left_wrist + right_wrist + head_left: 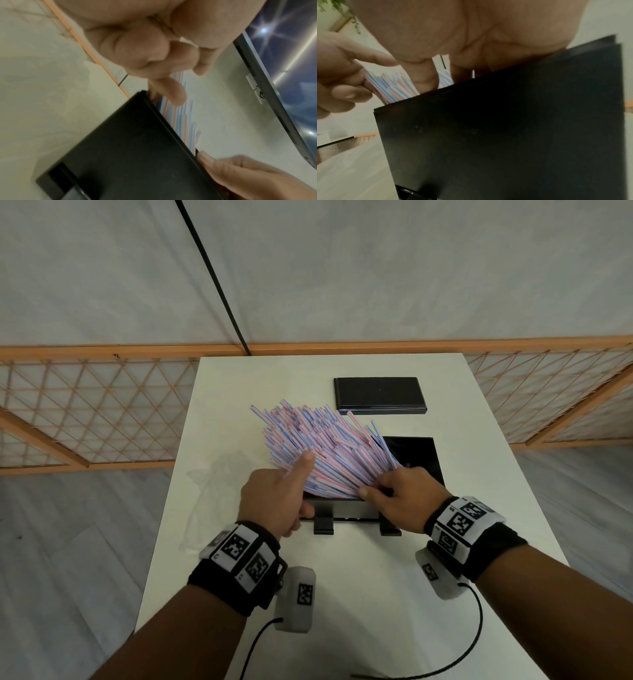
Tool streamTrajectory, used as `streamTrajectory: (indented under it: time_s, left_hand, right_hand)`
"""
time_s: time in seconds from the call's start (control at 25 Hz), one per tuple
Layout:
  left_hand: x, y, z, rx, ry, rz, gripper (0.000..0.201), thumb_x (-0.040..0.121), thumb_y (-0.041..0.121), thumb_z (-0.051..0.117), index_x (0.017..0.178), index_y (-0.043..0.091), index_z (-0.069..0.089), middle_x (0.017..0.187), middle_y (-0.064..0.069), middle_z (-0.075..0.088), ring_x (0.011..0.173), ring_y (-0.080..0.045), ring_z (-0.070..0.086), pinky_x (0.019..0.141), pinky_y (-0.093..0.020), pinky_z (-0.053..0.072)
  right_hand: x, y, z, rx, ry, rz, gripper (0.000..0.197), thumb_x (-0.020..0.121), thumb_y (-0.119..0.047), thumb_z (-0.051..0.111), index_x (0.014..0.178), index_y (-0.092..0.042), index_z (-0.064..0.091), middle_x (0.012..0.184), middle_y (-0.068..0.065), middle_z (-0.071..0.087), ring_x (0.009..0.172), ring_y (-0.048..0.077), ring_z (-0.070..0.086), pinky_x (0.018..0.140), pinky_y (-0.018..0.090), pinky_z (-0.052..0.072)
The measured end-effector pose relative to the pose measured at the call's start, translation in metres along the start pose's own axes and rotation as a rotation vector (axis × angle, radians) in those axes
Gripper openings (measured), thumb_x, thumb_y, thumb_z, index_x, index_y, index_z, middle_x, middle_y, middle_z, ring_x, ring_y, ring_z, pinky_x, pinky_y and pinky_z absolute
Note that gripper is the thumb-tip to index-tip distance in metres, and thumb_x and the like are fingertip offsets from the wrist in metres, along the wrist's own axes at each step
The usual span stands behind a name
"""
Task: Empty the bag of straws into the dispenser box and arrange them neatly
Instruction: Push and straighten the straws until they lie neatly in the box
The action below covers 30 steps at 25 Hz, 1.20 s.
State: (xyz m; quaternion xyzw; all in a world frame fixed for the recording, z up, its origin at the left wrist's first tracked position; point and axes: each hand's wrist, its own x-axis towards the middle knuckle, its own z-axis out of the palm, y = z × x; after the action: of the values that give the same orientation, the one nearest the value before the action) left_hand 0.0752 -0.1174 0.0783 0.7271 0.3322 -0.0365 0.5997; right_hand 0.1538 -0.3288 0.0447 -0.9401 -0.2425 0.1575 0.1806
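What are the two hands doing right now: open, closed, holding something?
Left hand: index finger on the straws, other fingers curled; grip cannot be told.
Right hand: fingers curled round the straws' lower ends.
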Motion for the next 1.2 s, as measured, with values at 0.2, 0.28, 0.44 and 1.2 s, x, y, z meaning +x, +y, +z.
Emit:
streamTrajectory:
  time_s: [0.2,0.28,0.44,1.2]
  left_hand:
    - [0.012,-0.015,-0.009,0.058,0.171,0.050,0.064,0.082,0.075,0.058,0.080,0.011,0.058,0.066,-0.008,0.068,0.045,-0.021,0.059,0.047,-0.030,0.048]
    - [0.013,-0.017,-0.003,0.058,0.086,0.030,0.059,0.089,0.071,0.052,0.086,0.012,0.060,0.071,-0.008,0.066,0.043,-0.020,0.058,0.043,-0.025,0.043]
    - [0.013,-0.016,0.006,0.115,0.102,0.128,0.050,0.099,0.061,0.041,0.087,0.015,0.056,0.081,0.002,0.061,0.079,-0.023,0.059,0.071,-0.031,0.044]
    - [0.018,-0.024,0.032,-0.280,0.127,0.141,0.064,0.088,0.071,0.037,0.117,0.017,0.055,0.097,0.012,0.062,0.099,-0.018,0.060,0.103,-0.050,0.047]
  right_hand:
    - [0.001,0.002,0.000,0.127,-0.114,-0.109,0.035,0.095,-0.050,0.048,0.085,-0.024,0.069,0.074,-0.005,0.068,0.074,0.009,0.061,0.073,0.027,0.048]
    - [0.004,-0.001,0.002,0.084,-0.124,-0.110,0.041,0.093,-0.056,0.045,0.086,-0.024,0.069,0.074,-0.006,0.067,0.074,0.011,0.062,0.075,0.031,0.052]
    - [0.007,-0.013,0.002,0.013,-0.195,-0.071,0.050,0.092,-0.064,0.041,0.077,-0.021,0.063,0.067,-0.005,0.060,0.069,0.014,0.060,0.072,0.032,0.052]
    - [0.040,-0.046,-0.026,-0.232,-0.636,0.126,0.089,0.087,-0.080,0.017,0.139,-0.016,0.051,0.145,0.010,0.049,0.134,0.027,0.044,0.112,0.039,0.031]
